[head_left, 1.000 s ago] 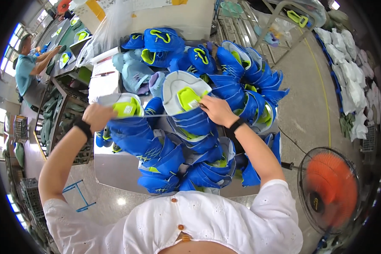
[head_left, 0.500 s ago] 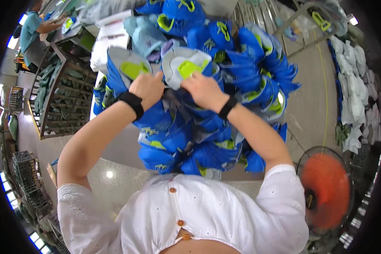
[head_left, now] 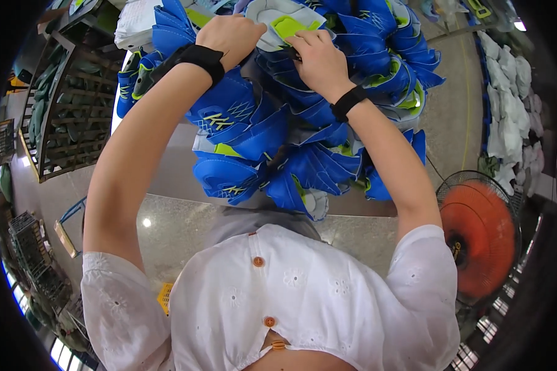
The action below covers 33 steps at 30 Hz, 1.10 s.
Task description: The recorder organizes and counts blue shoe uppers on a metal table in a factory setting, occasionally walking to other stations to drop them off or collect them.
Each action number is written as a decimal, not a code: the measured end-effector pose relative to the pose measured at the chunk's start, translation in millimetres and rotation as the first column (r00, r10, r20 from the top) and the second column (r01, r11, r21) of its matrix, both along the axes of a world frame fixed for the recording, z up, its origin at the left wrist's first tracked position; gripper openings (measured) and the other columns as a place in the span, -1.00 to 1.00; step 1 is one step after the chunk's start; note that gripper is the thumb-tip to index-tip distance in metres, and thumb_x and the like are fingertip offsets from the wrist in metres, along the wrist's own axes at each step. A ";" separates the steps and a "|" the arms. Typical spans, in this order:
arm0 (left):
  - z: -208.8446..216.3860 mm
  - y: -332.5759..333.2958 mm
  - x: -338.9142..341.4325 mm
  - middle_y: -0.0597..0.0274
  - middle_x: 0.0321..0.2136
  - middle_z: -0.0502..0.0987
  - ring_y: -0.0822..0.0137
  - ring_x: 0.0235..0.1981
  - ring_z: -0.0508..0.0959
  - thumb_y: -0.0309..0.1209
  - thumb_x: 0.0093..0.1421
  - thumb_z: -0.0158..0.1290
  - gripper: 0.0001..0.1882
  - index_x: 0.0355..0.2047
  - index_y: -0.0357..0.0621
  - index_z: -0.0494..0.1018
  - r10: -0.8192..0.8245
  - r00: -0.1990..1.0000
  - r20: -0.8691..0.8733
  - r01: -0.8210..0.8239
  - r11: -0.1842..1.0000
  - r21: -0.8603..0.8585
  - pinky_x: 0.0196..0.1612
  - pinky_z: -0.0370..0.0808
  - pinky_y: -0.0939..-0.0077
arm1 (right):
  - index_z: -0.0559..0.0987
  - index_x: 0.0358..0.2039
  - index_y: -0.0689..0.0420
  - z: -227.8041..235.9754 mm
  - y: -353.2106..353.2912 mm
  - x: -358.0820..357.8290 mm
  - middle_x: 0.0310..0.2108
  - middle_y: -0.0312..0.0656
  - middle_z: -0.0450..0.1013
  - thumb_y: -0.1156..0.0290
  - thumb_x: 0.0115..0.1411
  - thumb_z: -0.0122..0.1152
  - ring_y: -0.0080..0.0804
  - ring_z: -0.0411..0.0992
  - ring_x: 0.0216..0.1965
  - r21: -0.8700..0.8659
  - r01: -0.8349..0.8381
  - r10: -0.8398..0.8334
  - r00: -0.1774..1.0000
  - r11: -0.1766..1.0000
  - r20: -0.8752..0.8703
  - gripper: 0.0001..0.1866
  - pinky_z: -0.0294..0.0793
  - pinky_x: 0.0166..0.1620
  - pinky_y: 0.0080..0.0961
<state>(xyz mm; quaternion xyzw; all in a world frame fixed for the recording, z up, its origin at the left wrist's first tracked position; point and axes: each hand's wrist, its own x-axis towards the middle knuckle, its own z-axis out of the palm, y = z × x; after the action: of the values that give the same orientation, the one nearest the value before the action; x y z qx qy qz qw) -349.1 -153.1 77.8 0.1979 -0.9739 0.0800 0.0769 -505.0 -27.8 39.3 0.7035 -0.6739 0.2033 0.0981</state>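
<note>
A heap of blue shoe uppers [head_left: 241, 127] with lime-green and grey linings lies on the table in front of me. My left hand [head_left: 232, 38] is closed at the far left of the heap, its fingers curled down over a blue upper [head_left: 174, 29]; the fingertips are hidden. My right hand [head_left: 320, 62] pinches the near edge of a grey-lined upper [head_left: 272, 17] with a lime-green patch, beside my left thumb. A small dark spot shows under the right fingers, too small to name. Black bands circle both wrists.
A stack of white sheets [head_left: 136, 25] lies at the far left of the table [head_left: 176, 176]. Left of it stands a slatted rack [head_left: 74, 111] holding dark green pieces. An orange fan [head_left: 479, 238] is close on my right. White bundles [head_left: 504, 99] line the right side.
The view has tipped down, so the heap's far part has left the picture. Both hands remain at the uppers; my right fingers have shifted to the near edge of the grey-lined one.
</note>
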 end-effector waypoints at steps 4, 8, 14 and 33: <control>18.0 -5.9 2.4 0.05 -0.50 0.52 0.09 -0.44 0.53 -0.40 -0.06 -0.04 -0.85 -0.49 -0.12 0.48 0.114 0.992 0.059 -0.126 0.942 0.310 -0.35 0.46 0.27 | 0.50 -0.30 0.09 28.0 10.7 14.5 -0.28 -0.21 0.41 0.30 -0.08 0.14 -0.20 0.31 -0.16 0.245 0.170 -0.202 0.973 0.954 0.113 -0.72 0.44 -0.26 -0.37; 11.7 -39.4 5.2 0.10 -0.60 0.52 0.22 -0.54 0.51 -0.34 -0.13 0.09 -0.83 -0.54 -0.18 0.53 0.002 0.999 0.039 -0.027 0.767 0.641 -0.42 0.41 0.40 | 0.42 -0.13 0.31 24.8 16.5 14.9 -0.32 -0.22 0.44 0.36 0.06 0.13 -0.53 0.36 -0.33 0.517 -0.343 -0.324 0.485 0.784 0.812 -0.62 0.36 -0.26 -0.62; 19.7 -47.4 -2.4 0.24 -0.64 0.51 0.47 -0.59 0.43 -0.37 -0.13 0.14 -0.79 -0.50 -0.26 0.54 0.109 0.985 0.136 -0.174 0.534 0.827 -0.46 0.37 0.54 | 0.43 -0.16 0.39 10.6 -11.0 50.4 -0.45 -0.28 0.40 0.50 0.09 0.06 -0.63 0.26 -0.51 0.331 -0.308 -0.297 0.153 0.892 0.943 -0.70 0.28 -0.43 -0.71; 17.3 -50.3 -3.8 0.17 -0.60 0.53 0.45 -0.56 0.46 -0.36 -0.12 0.14 -0.77 -0.47 -0.26 0.54 0.189 0.981 0.043 -0.126 0.458 0.880 -0.43 0.38 0.53 | 0.50 -0.41 0.36 2.4 -19.8 62.1 -0.56 -0.20 0.43 0.55 0.01 0.02 -0.56 0.35 -0.55 0.304 -0.197 -0.312 -0.012 0.932 0.950 -0.84 0.32 -0.47 -0.62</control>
<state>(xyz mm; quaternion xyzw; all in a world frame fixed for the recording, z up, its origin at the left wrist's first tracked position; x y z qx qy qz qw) -352.9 -203.4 95.1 0.3007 -0.8514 -0.4295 -0.0134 -443.0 -47.6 41.6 0.3227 -0.5939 0.5129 -0.5293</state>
